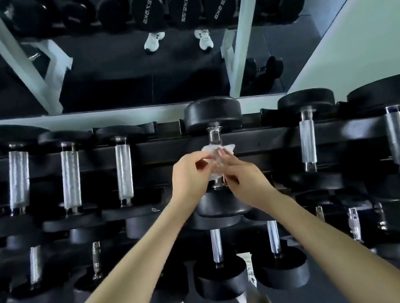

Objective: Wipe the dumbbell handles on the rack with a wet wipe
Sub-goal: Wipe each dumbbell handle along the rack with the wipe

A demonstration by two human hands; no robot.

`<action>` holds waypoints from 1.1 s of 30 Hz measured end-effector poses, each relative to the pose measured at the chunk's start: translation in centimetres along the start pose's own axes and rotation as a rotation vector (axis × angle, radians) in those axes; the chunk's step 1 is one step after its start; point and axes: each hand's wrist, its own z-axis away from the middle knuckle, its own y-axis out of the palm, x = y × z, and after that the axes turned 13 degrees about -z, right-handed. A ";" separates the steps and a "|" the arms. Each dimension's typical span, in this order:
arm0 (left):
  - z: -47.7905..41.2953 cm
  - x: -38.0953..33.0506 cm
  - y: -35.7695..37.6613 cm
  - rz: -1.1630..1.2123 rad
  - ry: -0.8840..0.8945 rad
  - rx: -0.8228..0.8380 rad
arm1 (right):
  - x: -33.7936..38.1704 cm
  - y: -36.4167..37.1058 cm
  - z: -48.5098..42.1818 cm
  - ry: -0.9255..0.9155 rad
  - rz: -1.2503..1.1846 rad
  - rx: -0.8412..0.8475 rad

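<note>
A black dumbbell (211, 113) lies in the middle of the rack's top row, its chrome handle (214, 136) running away from me. A white wet wipe (212, 149) is bunched over the middle of that handle. My left hand (188, 176) pinches the wipe's left side with curled fingers. My right hand (242, 176) holds the wipe from the right, its fingertips on the cloth. The near half of the handle is hidden under both hands.
More black dumbbells with knurled handles (123, 173) fill the top row on both sides, and a lower row (220, 274) sits nearer me. A mirror (131, 71) behind the rack reflects dumbbells and white shoes. A pale wall (370, 37) stands at right.
</note>
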 end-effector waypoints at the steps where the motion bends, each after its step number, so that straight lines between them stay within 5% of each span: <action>1: 0.0 -0.3 1.1 0.024 -0.061 -0.005 | -0.3 -0.5 0.1 0.025 -0.046 0.013; 8: 0.2 -2.4 4.5 -0.106 -0.330 -0.187 | 0.8 -0.6 -0.8 0.289 -0.380 -0.368; 11: -0.5 -2.9 4.7 -0.144 -0.430 -0.243 | 1.5 -0.1 -1.0 0.435 -0.034 -0.310; 14: -2.0 -2.4 4.4 -0.229 -0.451 -0.196 | 1.0 0.4 -1.7 0.381 0.130 -0.298; 23: -3.8 0.2 4.5 0.335 -0.372 -0.108 | -0.7 -1.0 -3.7 0.391 -0.405 -0.455; 29: -4.5 0.6 4.5 0.728 -0.400 0.058 | -0.4 1.4 -3.2 0.163 -0.266 -0.523; 33: -6.1 0.7 4.3 0.796 -0.498 0.074 | -0.7 0.5 -5.2 0.296 -0.369 -0.563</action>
